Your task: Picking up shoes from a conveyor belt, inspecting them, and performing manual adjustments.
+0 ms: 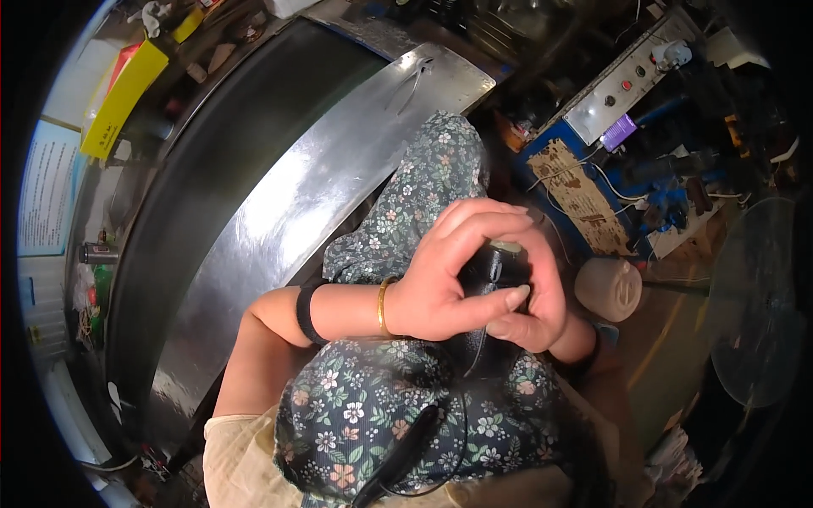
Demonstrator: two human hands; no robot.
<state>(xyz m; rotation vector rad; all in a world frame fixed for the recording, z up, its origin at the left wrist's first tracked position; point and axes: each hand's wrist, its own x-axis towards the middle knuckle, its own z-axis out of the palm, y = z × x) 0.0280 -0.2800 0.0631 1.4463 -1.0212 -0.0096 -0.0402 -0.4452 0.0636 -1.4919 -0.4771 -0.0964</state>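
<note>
My left hand, with a gold bracelet at the wrist, curls around a black, glossy, rounded object in front of my chest. From the other side my right hand wraps the same object, and the fingertips of both hands meet at its top. A pale patch shows on its upper end. The thumbs lie close together on its near side. A thin dark cord hangs from it toward my body. Its full shape is hidden by my fingers, and I cannot tell its kind. Behind the hands lies floral cloth over my lap.
On the left runs a long shiny metal plate beside a dark belt-like surface. A control panel with buttons tops a blue machine frame at the right. A whitish plastic container stands beside my right hand. Yellow card sits far left.
</note>
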